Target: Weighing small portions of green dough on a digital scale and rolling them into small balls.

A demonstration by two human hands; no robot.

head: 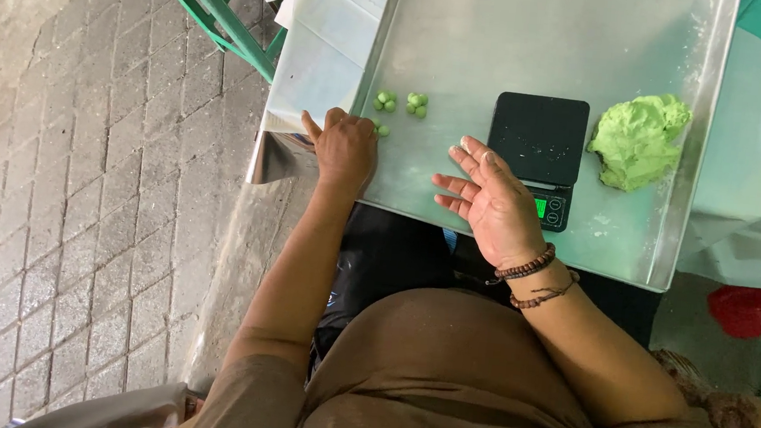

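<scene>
The left hand (346, 151) rests palm-down on the near left edge of the shiny rectangular metal tray (469, 38), fingers curled loosely over small green dough balls (380, 130) that peek out at its fingertips; whether it grips one cannot be told. Two more clusters of small round green dough balls (387, 101) (417, 105) lie just beyond it on the tray. The right hand (490, 201), wrist ringed with brown beaded bracelets (527, 268), hovers palm-up and open, fingers spread, holding nothing, just beside the black square digital kitchen scale (538, 141). A large lump of pale green dough (639, 140) sits to the right of the scale. The tray lies on a desk (322, 44) draped in white plastic.
</scene>
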